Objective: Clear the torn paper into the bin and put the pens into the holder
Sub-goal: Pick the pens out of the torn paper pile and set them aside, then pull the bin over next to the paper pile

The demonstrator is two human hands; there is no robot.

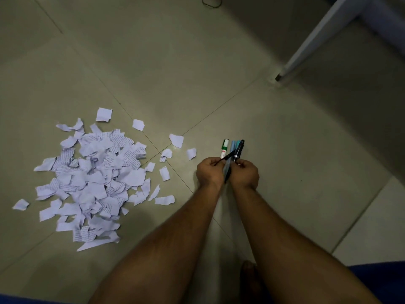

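The left hand (209, 170) and the right hand (246, 172) are pressed close together above the floor (219, 73), knuckles up, both clenched around one bundle of pens (232, 150). The bundle stands out past the fingers, pointing away from the person. On its left is a white marker (224, 148) with a green band and red lettering; next to it are pale blue barrels, and on the right a dark pen with a shiny clip. A thin black pen lies slanted across the front of the bundle, its lower end at the left hand's fingers. The bottom ends of the pens show in the narrow gap between the two wrists.

The torn paper (92, 178) lies in a loose heap on the floor well to the left of the hands. Many of the scraps carry printed lines; others are blank. Single pieces (176, 140) are scattered from the heap toward the hands, the nearest just beside the left hand, across a tile joint.

A pale furniture leg (317, 38) comes down to the floor toward the far right. A thin loop of cord (211, 2) lies at the far edge of the view. Blue cloth (381, 281) shows at the bottom right corner, beside the right forearm.
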